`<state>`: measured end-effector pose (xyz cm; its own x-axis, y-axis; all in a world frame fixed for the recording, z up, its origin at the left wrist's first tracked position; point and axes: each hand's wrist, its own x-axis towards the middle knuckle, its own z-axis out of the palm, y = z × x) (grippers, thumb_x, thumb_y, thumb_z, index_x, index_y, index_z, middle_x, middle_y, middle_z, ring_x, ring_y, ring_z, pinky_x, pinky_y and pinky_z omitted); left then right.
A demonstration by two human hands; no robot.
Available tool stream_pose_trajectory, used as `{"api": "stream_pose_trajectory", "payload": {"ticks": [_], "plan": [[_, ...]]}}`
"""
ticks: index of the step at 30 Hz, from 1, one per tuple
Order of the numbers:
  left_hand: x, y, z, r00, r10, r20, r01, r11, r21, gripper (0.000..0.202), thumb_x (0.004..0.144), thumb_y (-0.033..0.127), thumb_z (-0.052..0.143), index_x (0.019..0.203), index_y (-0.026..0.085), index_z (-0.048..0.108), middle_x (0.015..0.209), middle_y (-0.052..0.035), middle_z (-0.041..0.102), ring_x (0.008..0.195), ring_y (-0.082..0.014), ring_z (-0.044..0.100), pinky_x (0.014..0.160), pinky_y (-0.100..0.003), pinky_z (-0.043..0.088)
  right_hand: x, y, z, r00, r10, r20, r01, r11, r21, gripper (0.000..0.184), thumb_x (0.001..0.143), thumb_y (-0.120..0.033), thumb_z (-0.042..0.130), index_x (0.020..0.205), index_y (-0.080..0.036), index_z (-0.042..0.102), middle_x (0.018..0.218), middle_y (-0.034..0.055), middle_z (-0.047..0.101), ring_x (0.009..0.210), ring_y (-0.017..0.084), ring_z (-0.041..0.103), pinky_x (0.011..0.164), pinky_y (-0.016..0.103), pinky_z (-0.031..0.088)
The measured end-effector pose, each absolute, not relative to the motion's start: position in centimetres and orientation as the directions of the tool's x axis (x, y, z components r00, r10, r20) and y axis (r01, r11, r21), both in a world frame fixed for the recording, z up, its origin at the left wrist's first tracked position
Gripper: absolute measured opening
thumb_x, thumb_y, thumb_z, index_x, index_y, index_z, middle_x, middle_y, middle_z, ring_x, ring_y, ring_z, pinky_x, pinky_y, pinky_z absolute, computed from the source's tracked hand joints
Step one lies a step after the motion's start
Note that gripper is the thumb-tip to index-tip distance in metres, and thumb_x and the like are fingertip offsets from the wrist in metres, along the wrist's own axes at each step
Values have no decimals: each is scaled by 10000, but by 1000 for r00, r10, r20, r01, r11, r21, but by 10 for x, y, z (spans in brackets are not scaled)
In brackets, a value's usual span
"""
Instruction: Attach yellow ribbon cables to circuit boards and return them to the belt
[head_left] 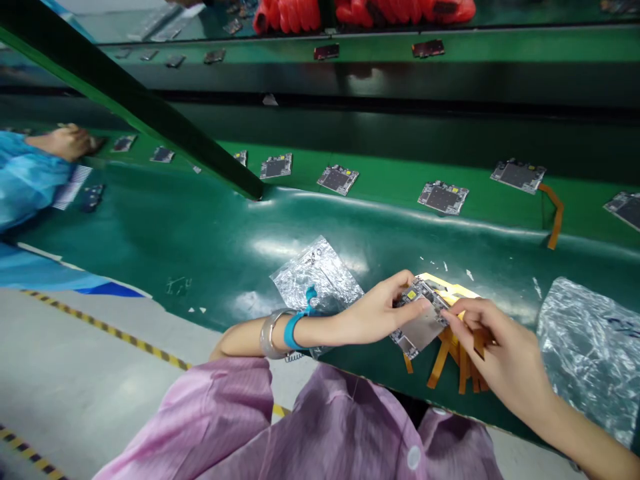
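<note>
2 bare hands meet over a small circuit board (421, 320) at the near edge of a green mat (200, 233). The left hand (380, 310) grips the board from its left side, thumb on top and fingers curled under. The right hand (500, 347) pinches the board's right edge between thumb and forefinger, so both hands are closed on the same piece. The board is tilted and lifted slightly off the mat, just above a bundle of orange tape strips (457, 363) that hangs over the mat's edge. A yellow sheet (450, 287) lies right behind the board.

On the left wrist sit a blue strap (295, 327) and a clear bangle (270, 333). A crinkled silver bag (317, 277) lies under that forearm, and a larger silver bag (590, 340) lies to the right, near the right hand.

Farther back, a green conveyor belt (390, 200) carries a row of similar boards (443, 197), well apart from one another. At far left, another person's hand (67, 141) and blue sleeve (25, 177) rest by the belt. Red items (360, 12) lie at the top.
</note>
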<state>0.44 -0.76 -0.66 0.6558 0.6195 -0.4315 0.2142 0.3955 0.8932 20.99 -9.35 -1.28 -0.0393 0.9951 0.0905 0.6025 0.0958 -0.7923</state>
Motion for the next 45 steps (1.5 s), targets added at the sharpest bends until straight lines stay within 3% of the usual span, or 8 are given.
{"api": "stream_pose_trajectory", "payload": {"ticks": [3,5,7,10,15,20,27,45], "plan": [[8,0,-3,657,488,-575,206,617,760,345,887,478,697,939,169,554,778,23,564,602,-78,475,557,-219,393,223,-94,-9,-75,990,-116,521,-61,-851,543,982,-560,538,1439,-281,443,760,-37,467,550,134,459,491,255,404],[9,3,-1,649,449,-615,245,641,727,360,861,475,743,947,163,583,730,45,545,547,-57,418,519,-207,351,229,-94,-8,-109,964,-243,446,-171,-879,576,1029,-630,307,1487,-297,410,797,-15,491,571,146,476,497,267,411],[10,4,-2,663,465,-586,255,596,762,348,838,430,782,968,155,613,748,46,555,567,-55,416,534,-206,347,231,-94,-8,-107,937,-333,366,-274,-889,588,1056,-589,139,1305,-280,574,740,-15,466,563,147,470,496,267,401],[8,2,-6,727,502,-468,214,482,850,345,849,386,777,1070,154,650,897,6,630,716,-90,513,639,-222,408,227,-91,-5,-85,919,-384,332,-338,-881,500,1049,-572,306,899,-234,642,655,-18,468,543,135,463,482,248,396],[4,-3,-12,779,538,-321,168,314,935,307,906,367,714,1136,176,643,1094,-41,665,983,-164,585,856,-282,465,217,-87,1,-1,958,-288,355,-269,-895,274,936,-493,638,883,-255,762,874,33,761,704,170,684,514,222,506],[2,-7,-10,751,566,-340,206,288,935,298,905,432,703,1030,172,629,986,-27,644,888,-159,578,764,-281,472,217,-89,-4,136,985,-104,386,-149,-910,77,876,-373,754,877,-326,816,918,-4,786,696,146,714,553,205,553],[4,-11,-4,688,640,-342,193,293,937,287,895,433,713,983,182,603,896,8,600,798,-132,532,711,-265,450,210,-97,-4,205,975,83,415,-10,-910,123,937,-203,705,959,-299,778,786,-24,669,527,83,592,482,242,487],[6,-12,-3,706,620,-344,248,238,939,284,898,428,697,936,178,568,850,23,523,760,-121,454,700,-267,404,207,-97,-10,199,974,112,368,32,-929,145,929,-151,708,972,-279,761,784,-27,670,539,94,632,497,265,498]]}}
